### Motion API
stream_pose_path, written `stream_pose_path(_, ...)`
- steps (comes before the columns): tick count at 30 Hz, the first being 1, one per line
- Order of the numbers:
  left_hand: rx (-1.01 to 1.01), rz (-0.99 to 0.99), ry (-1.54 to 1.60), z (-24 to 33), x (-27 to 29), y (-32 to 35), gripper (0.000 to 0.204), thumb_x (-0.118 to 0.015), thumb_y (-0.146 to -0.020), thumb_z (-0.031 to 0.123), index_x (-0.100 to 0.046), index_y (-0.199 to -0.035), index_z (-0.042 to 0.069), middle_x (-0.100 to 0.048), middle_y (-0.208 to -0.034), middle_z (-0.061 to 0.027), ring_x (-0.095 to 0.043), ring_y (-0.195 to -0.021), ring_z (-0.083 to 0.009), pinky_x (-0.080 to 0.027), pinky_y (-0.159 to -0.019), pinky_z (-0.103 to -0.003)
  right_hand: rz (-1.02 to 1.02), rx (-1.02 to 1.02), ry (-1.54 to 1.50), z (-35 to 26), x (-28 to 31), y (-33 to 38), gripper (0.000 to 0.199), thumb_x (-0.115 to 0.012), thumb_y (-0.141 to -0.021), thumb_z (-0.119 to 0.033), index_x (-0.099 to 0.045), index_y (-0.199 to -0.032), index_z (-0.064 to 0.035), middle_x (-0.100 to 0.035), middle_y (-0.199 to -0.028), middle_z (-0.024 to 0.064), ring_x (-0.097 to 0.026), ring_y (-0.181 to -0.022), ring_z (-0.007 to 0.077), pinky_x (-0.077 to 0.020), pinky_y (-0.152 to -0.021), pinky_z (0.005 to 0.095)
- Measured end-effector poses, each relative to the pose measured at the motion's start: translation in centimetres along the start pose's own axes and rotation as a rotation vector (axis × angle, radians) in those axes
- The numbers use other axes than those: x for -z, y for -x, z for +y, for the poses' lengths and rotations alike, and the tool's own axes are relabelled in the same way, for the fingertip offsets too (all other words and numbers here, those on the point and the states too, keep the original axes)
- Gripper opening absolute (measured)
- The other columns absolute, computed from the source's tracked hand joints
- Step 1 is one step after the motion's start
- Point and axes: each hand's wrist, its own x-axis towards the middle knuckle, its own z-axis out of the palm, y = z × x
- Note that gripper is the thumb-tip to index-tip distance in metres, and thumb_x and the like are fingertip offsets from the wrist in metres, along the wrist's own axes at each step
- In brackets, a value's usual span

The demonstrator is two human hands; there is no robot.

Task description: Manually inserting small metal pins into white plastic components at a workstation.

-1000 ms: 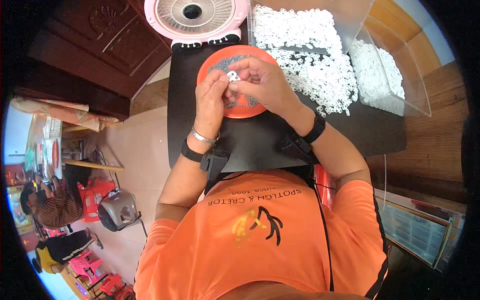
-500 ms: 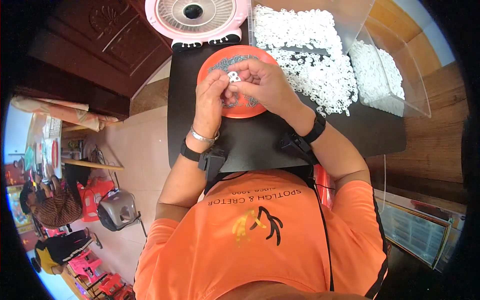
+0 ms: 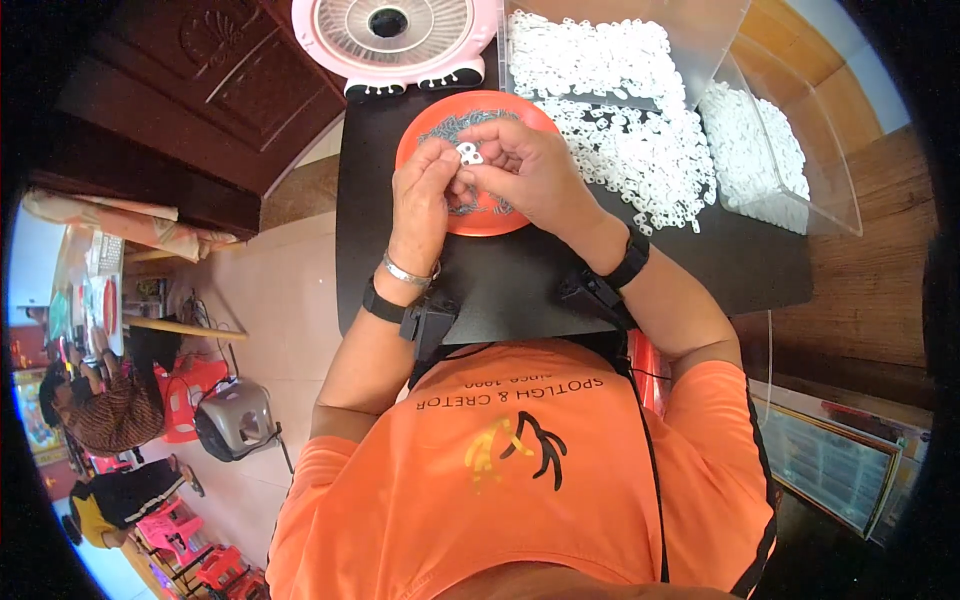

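Both your hands are meeting over the orange plate (image 3: pixel 430 135): your left hand (image 3: pixel 420 205) and right hand (image 3: pixel 525 175) are pinching together on a small white plastic piece (image 3: pixel 467 152), fingertips closed around it just above the plate's middle. Your wrists are resting near the plate's front edge on the black table (image 3: pixel 700 270). Small grey parts are lying in the plate beneath your fingers. Judging by the large heap of white pieces (image 3: pixel 630 150) spreading right of the plate, plenty is remaining to handle.
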Motion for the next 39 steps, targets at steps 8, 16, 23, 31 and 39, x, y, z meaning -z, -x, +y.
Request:
stream_pose_path(8,-0.004,-0.048,0.0,-0.1,0.3,0.2,0.019,-0.045,-0.091,0.016,-0.054,-0.08,0.004,-0.05,-0.063,0.0001,-0.047,-0.055,-0.0066,-0.039,-0.052,-0.02,0.052,0.102,0.188,-0.1,0.3,0.2,0.026,-0.068,-0.079,-0.006,-0.061,-0.103,-0.0029,-0.057,-0.072,-0.002,-0.056,-0.064,0.0045,-0.0468,-0.058,0.0195)
stream_pose_path(16,0.012,-0.088,0.044,0.0,0.3,0.2,0.019,-0.045,-0.091,0.018,-0.054,-0.08,0.005,-0.051,-0.065,0.0006,-0.048,-0.056,-0.0064,-0.039,-0.052,-0.02,0.045,0.079,0.171,-0.8,0.4,0.1,0.026,-0.071,-0.074,-0.009,-0.064,-0.098,-0.0036,-0.058,-0.071,0.0001,-0.054,-0.062,0.0058,-0.0466,-0.059,0.0205)
stream_pose_path(23,0.016,-0.113,-0.052,0.6,0.2,0.2,0.019,-0.045,-0.091,0.018,-0.055,-0.082,0.004,-0.052,-0.065,0.0005,-0.048,-0.056,-0.0066,-0.04,-0.053,-0.019,0.0,0.095,0.286,-0.7,0.8,0.0,0.025,-0.071,-0.074,-0.008,-0.065,-0.099,-0.0044,-0.058,-0.068,-0.0003,-0.053,-0.061,0.0052,-0.0452,-0.057,0.0205)
stream_pose_path(31,-0.023,-0.121,-0.003,0.3,0.4,0.0,0.02,-0.044,-0.09,0.017,-0.055,-0.082,0.002,-0.052,-0.066,0.0001,-0.049,-0.058,-0.0069,-0.042,-0.055,-0.02,-0.003,0.088,0.228,-0.5,0.8,-0.1,0.024,-0.069,-0.076,-0.006,-0.065,-0.1,-0.0041,-0.058,-0.066,-0.0001,-0.056,-0.06,0.0055,-0.0463,-0.057,0.0199)
stream_pose_path(39,0.016,-0.139,0.04,0.0,0.6,0.0,0.018,-0.045,-0.091,0.015,-0.054,-0.081,0.003,-0.051,-0.067,0.0004,-0.049,-0.059,-0.0064,-0.042,-0.056,-0.02,0.003,0.154,0.239,-0.2,0.8,-0.1,0.026,-0.068,-0.074,-0.01,-0.063,-0.099,-0.0055,-0.059,-0.064,0.0036,-0.058,-0.055,0.0086,-0.0459,-0.052,0.0216)
